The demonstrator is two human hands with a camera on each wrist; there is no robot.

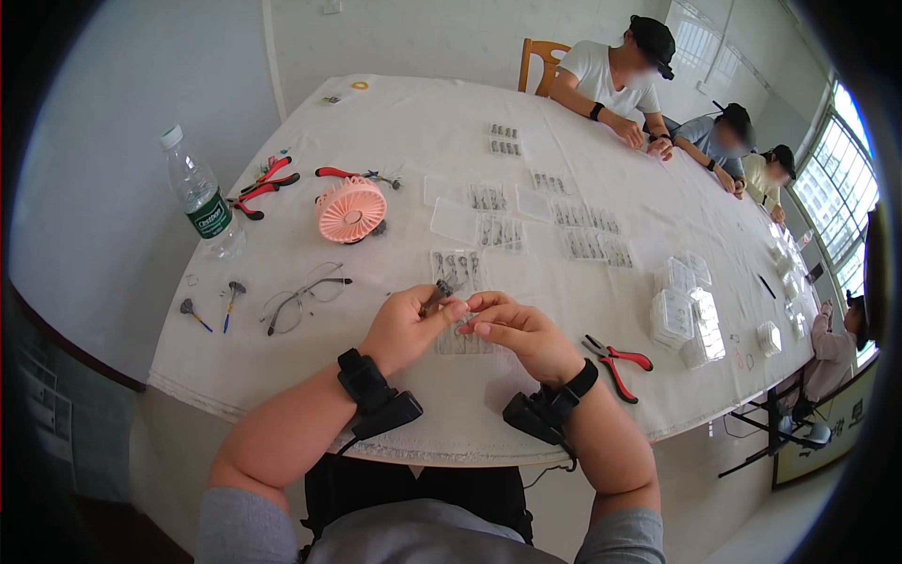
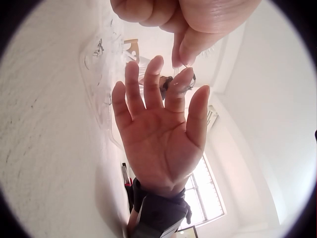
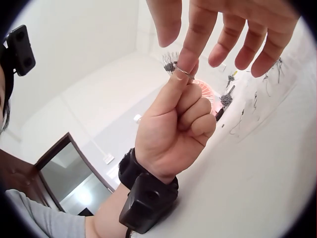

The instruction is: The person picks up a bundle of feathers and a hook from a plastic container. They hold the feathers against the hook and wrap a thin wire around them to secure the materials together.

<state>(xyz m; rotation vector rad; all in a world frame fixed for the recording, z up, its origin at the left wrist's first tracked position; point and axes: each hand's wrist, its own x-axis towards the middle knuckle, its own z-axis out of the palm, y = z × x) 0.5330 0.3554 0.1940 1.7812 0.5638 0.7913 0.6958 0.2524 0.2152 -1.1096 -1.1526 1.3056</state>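
Note:
Between thumb and index finger, my left hand [image 1: 406, 324] pinches a small thing with fine grey wires [image 1: 454, 281]; the wires [image 3: 170, 60] fan out beyond the fingertips in the right wrist view. My left hand [image 3: 174, 119] has its other fingers curled. Facing it, my right hand [image 1: 529, 338] is held with fingers apart, its index fingertip at the pinched thing; whether it bears on it I cannot tell. In the left wrist view my right hand [image 2: 161, 134] shows its palm with fingers spread. Below the hands lies a clear compartment box [image 1: 462, 344] with small wire pieces.
Pliers [image 1: 615, 362] lie at right. Glasses [image 1: 303, 303], two wire pieces with stems [image 1: 230, 305], a pink fan [image 1: 351, 211], a bottle [image 1: 202, 202] and more pliers [image 1: 268, 188] are at left. Clear boxes [image 1: 674, 315] stand right; people [image 1: 611, 80] sit beyond.

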